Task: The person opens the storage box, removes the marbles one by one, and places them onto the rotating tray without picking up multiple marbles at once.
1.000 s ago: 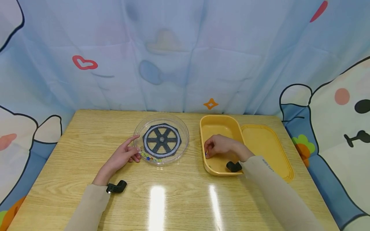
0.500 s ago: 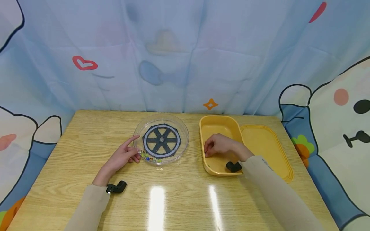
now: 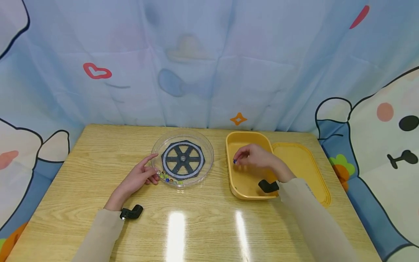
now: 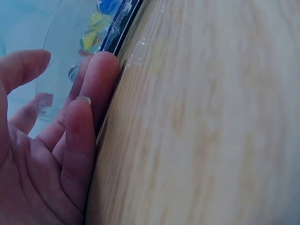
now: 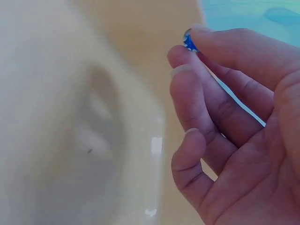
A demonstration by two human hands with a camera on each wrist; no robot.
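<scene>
A clear round dish (image 3: 209, 165) with a dark spoked pattern in its base stands on the table. Several coloured marbles (image 3: 167, 180) lie along its near left side. My left hand (image 3: 139, 178) rests against the dish's left side, one finger stretched to the rim and the others lower by the wall; marbles (image 4: 90, 41) show through the clear plastic beyond the fingertips. Over the yellow box (image 3: 231, 182), my right hand (image 3: 256, 157) pinches a blue marble (image 5: 189, 41) between thumb and fingertip. Its other fingers are bent and hold nothing visible.
A yellow lid (image 3: 304, 167) lies flat to the right of the box, partly behind the right forearm. One small dark spot, perhaps a marble, shows on the box floor. A printed curtain (image 3: 203, 91) hangs behind the wooden table (image 3: 108, 145).
My right hand has risen from the box's left wall and moved slightly away from me, with the blue marble now visible at its fingertips. The left hand and the dish keep their place.
</scene>
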